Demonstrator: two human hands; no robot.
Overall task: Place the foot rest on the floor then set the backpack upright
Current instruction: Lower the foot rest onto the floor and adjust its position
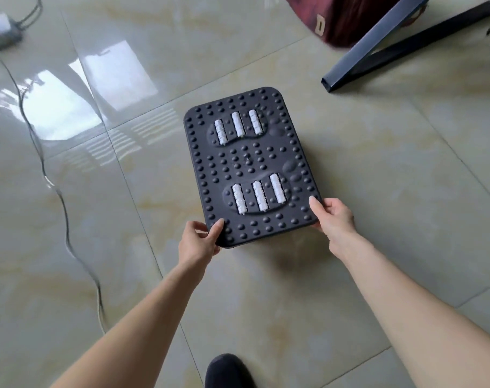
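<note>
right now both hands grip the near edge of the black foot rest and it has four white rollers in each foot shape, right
Not quite: each foot shape holds three white rollers, not four, as the head view shows. The rest stands: the left hand and right hand grip the near edge of the black foot rest.

Backpack [342, 21] — cut off by the top edge, blurred. Your fingers [318, 226] — tucked under the foot rest [249, 163], its underside unseen. Your shoe [227, 372] — cropped below. Grey box [1, 32] — cropped left, unidentifiable.
</note>
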